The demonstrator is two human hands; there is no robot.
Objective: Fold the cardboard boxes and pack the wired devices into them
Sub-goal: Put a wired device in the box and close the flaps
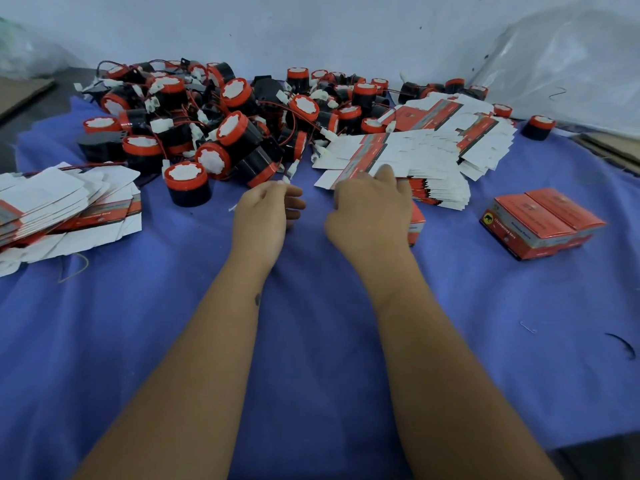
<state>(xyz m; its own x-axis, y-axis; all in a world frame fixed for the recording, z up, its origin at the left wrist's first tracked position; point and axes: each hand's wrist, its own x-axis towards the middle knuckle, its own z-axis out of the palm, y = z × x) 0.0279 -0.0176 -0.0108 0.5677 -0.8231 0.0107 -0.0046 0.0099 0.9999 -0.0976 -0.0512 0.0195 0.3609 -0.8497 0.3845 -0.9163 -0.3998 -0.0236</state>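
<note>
Right hand [372, 213] on flat white-and-red boxes [398, 157]

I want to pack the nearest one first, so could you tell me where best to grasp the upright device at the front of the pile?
Grip the upright device round its black cylindrical body from above. It stands clear of the pile, red cap up.

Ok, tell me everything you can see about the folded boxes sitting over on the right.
The folded boxes look like two closed red cardboard cartons pressed side by side, with a grey band, small white lettering too blurred to read, and a yellow-and-black emblem on the near end. They lie flat on the blue cloth, turned at an angle, right of the flat box stack. Neither hand touches them.
</note>
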